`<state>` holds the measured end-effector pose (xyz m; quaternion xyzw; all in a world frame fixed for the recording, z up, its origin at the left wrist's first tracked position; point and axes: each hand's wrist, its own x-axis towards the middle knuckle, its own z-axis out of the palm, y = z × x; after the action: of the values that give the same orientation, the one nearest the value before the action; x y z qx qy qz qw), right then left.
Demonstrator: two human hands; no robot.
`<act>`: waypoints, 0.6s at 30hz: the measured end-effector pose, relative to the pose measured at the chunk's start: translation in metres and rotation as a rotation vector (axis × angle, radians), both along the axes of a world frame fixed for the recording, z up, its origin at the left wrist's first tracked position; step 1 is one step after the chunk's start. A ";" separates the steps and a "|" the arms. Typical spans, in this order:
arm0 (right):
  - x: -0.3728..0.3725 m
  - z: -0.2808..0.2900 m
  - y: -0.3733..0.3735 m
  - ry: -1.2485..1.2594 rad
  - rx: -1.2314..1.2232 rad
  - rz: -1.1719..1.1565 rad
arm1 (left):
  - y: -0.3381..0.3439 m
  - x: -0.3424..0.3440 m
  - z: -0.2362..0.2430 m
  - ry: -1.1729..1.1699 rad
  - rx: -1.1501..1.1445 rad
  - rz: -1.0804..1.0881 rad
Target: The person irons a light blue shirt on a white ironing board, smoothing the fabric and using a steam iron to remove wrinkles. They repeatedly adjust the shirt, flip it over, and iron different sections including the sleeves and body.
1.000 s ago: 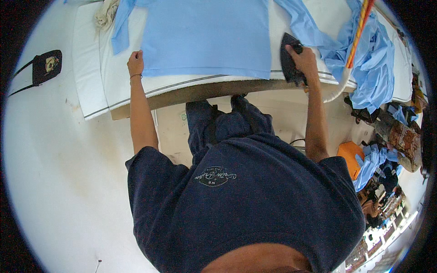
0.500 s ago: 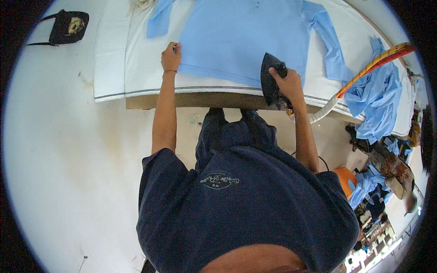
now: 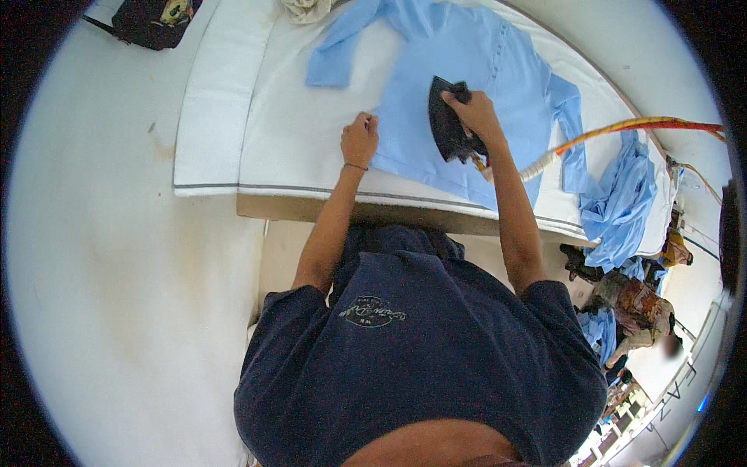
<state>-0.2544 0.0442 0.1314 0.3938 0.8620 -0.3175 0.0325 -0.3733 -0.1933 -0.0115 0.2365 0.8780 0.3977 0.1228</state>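
Note:
A pale blue buttoned shirt point(image 3: 408, 148) lies spread on the white padded table point(image 3: 214, 148), its sleeves out to both sides. My right hand point(image 3: 479, 113) is shut on a black iron point(image 3: 447, 128), which is on or just over the shirt's middle; whether it touches the cloth I cannot tell. A wrapped hose with orange and red cord point(image 3: 626, 127) runs rightward from the iron's back. At the shirt's left edge, my left hand point(image 3: 359, 136) has its fingers closed around something small and dark or the cloth's edge; I cannot make out which.
Crumpled blue garments point(image 3: 618, 202) hang over the table's right end. A cream cloth bundle point(image 3: 303, 8) lies at the far edge. A black bag point(image 3: 156, 23) is at top left. Another person point(image 3: 650, 319), among piled clothes, shows at lower right.
My right hand has carried the iron leftward from the table's right side to the shirt's middle. My left hand stays at the shirt's left edge. The camera view has shifted.

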 end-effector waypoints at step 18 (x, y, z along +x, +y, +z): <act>-0.110 -0.074 -0.157 0.023 -0.040 0.370 | -0.117 0.022 0.042 -0.030 -0.092 -0.001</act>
<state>-0.3641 -0.1131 0.0570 0.2242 0.9136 -0.3274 0.0885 -0.3517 -0.3100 0.0308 0.2248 0.8932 0.3605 0.1469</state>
